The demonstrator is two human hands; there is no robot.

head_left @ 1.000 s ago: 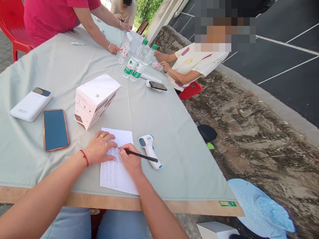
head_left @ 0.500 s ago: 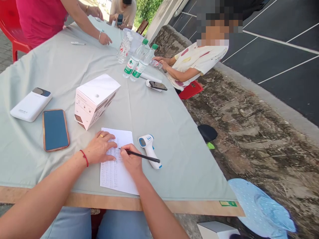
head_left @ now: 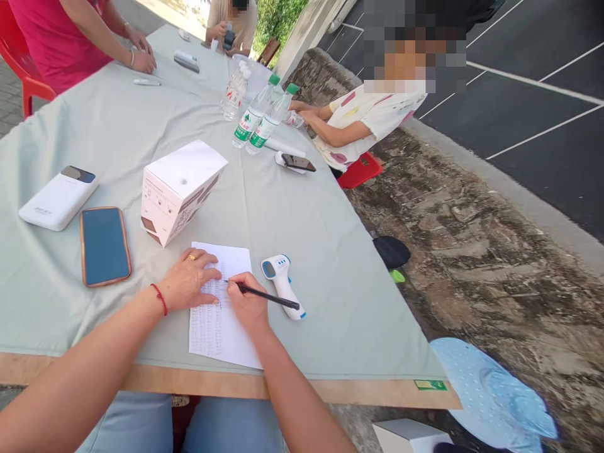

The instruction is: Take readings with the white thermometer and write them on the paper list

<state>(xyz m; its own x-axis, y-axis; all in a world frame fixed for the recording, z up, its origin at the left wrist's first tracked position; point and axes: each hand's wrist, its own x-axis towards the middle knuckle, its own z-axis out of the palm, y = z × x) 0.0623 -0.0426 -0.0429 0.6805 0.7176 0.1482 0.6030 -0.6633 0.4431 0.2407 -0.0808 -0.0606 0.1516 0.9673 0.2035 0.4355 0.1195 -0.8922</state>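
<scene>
A white sheet of paper (head_left: 236, 343), with columns of handwriting down its left part, lies near the table's front edge. My left hand (head_left: 192, 278) rests flat on its left side, fingers spread. In my right hand (head_left: 248, 305) is a black pen (head_left: 271, 296), its tip on the paper close to my left fingers. Just right of that hand lies a white and blue infrared thermometer (head_left: 283, 286). A white box (head_left: 182, 182) stands behind the paper. To the left are a smartphone in a brown case (head_left: 104, 246) and a white power bank (head_left: 59, 196).
Several water bottles (head_left: 255, 126) stand farther back, near a dark phone (head_left: 298, 162). A marker (head_left: 147, 82) lies far left. People in pink (head_left: 61, 44) and a patterned white shirt (head_left: 363, 119) are at the table's sides. A light-blue hat (head_left: 491, 390) is beyond the right corner.
The person in pink has drawn their hands back to the left, and a grey-white object shows on the table there. My hands stay in place; the pen's top end has shifted slightly.
</scene>
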